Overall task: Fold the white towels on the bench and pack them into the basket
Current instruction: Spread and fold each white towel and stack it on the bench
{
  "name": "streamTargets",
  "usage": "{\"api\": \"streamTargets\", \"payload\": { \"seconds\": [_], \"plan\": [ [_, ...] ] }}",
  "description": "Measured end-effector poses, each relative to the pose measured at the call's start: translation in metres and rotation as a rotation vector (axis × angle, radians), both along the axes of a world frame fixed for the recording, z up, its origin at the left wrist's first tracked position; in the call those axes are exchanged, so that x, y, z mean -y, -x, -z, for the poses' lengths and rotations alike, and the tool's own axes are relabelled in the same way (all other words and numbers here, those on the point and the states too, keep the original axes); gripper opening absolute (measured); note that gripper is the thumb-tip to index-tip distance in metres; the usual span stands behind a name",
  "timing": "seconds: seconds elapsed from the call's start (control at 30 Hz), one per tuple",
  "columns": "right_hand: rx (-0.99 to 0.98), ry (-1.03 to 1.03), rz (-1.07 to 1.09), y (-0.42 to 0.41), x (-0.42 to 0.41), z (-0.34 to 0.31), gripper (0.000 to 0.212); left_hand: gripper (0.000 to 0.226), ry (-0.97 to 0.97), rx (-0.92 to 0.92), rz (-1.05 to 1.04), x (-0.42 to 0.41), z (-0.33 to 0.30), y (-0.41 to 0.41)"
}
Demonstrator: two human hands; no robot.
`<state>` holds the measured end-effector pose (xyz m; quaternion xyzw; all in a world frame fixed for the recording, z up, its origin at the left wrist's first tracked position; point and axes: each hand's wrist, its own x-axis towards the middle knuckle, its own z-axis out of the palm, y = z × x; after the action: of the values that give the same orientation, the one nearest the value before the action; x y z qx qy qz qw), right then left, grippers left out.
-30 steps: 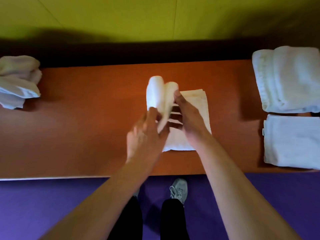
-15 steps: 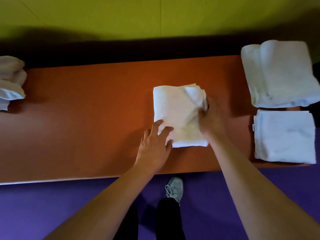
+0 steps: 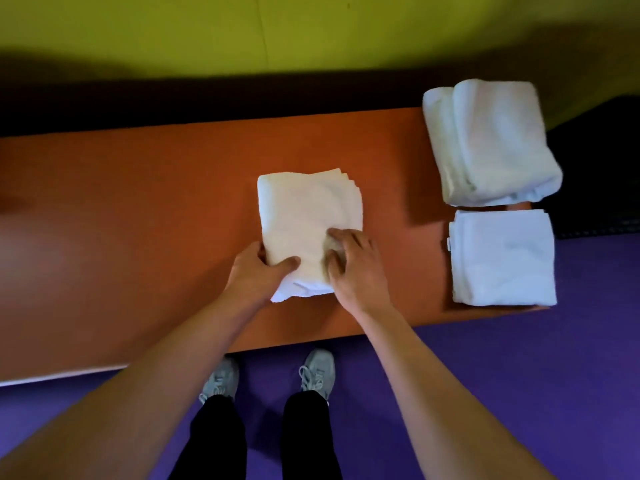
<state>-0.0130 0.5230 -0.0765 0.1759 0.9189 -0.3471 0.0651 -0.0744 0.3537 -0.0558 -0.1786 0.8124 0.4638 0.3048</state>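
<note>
Since a moment ago I see the left hand (image 3: 254, 271) now gripping the folded towel's (image 3: 308, 216) near-left corner, right hand (image 3: 356, 265) pressing flat, its long axis running away from me on the bench (image 3: 138, 202).

Folded towel (image 3: 308, 216) mid-bench (image 3: 138, 202), both hands on its near edge: left hand (image 3: 256, 271) at left corner, right hand (image 3: 356, 268) on top. Two folded towels at bench's right end: rear towel (image 3: 488, 143) behind front towel (image 3: 502, 258).
</note>
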Motion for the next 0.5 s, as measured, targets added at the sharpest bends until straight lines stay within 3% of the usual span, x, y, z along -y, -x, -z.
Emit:
{"api": "streamTargets", "payload": {
  "seconds": [0.17, 0.3, 0.4, 0.5],
  "plan": [
    [0.067, 0.180, 0.090, -0.005, -0.019, -0.028, 0.060, 0.047, -0.024, -0.145, 0.233, -0.011, -0.039, 0.000],
    [-0.057, 0.243, 0.265, -0.009, -0.056, -0.055, 0.104, 0.071, -0.040, -0.256, 0.545, -0.013, -0.067, -0.004],
    [0.005, 0.258, 0.229, -0.018, -0.087, -0.069, 0.131, 0.064, -0.004, -0.316, 0.820, -0.019, -0.088, -0.006],
    [0.093, 0.263, 0.063, -0.032, -0.110, -0.079, 0.125, 0.062, 0.047, -0.331, 0.993, -0.028, -0.104, -0.007]
  ]
}}
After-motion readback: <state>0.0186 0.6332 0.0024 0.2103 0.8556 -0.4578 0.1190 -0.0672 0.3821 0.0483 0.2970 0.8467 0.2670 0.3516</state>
